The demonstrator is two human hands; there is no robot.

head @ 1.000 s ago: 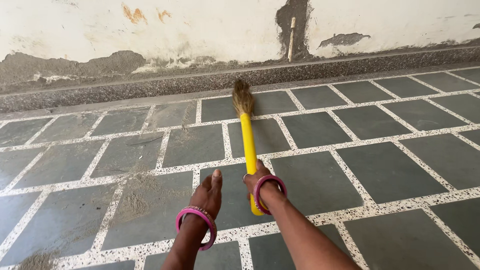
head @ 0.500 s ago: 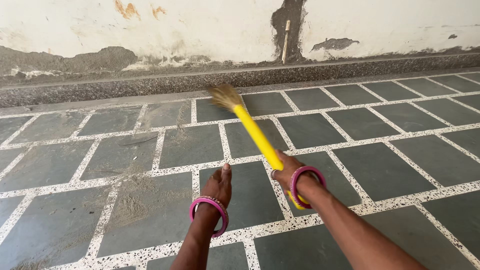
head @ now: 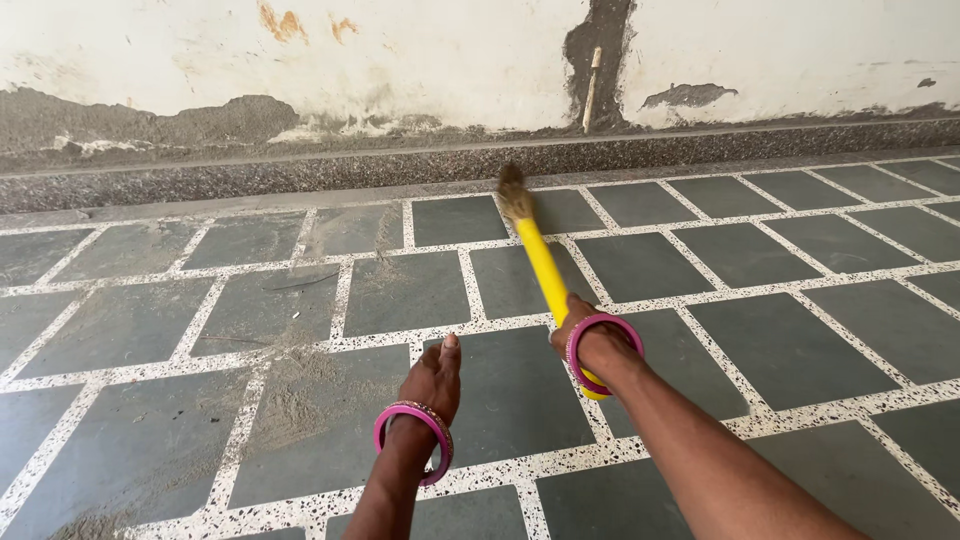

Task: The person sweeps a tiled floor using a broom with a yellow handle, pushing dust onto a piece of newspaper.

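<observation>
Our right hand (head: pixel 580 325) has its fingers wrapped tight around the yellow handle of a broom (head: pixel 545 268), which slants up and away from us to a tuft of straw bristles (head: pixel 515 196) lying near the far edge of the floor. A pink bangle (head: pixel 601 350) circles that wrist, and the handle's butt end pokes out just below it. Our left hand (head: pixel 435 372) holds nothing; its fingers are loosely curled above the floor, thumb up, with another pink bangle (head: pixel 412 436) on its wrist. Below lie grey tiles (head: pixel 790 350) with speckled white joints. A dust patch (head: pixel 290 395) spreads left of the left hand. Beyond runs a stone kerb (head: pixel 300 172) under a peeling white wall (head: pixel 450 50).
</observation>
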